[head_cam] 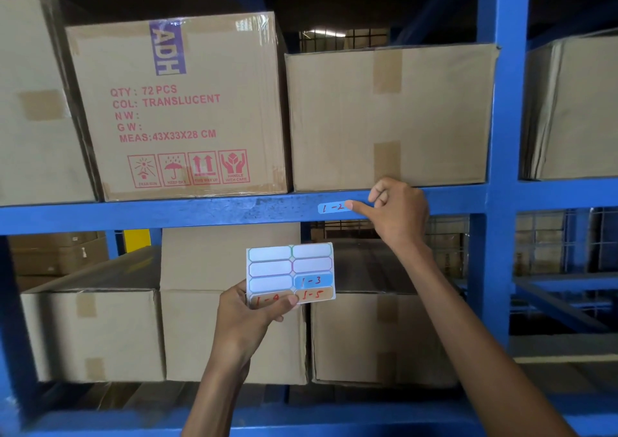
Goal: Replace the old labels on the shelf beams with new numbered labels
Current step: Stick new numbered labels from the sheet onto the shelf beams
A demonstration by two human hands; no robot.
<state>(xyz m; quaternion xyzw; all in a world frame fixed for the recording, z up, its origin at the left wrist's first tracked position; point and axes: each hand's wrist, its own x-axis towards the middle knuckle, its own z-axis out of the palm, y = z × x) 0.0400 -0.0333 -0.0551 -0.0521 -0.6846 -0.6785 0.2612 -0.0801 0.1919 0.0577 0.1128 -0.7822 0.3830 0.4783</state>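
Now, right hand — fingers curled — thumb-presses label 1-2 on beam below cartons; left hand pinches sticker sheet.

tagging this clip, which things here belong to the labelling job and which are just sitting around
Job: 1-2 label pressed by the right hand, sticker sheet in the left hand, blue shelf beam.
Just there: printed carton, plain carton, lower cartons.

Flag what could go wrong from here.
1. The right hand thumbs only the right end of the 1-2 label; its left end may stay unstuck on the scuffed beam.
2. The left hand pinches the sheet over the 1-4 label, which might smudge or peel.
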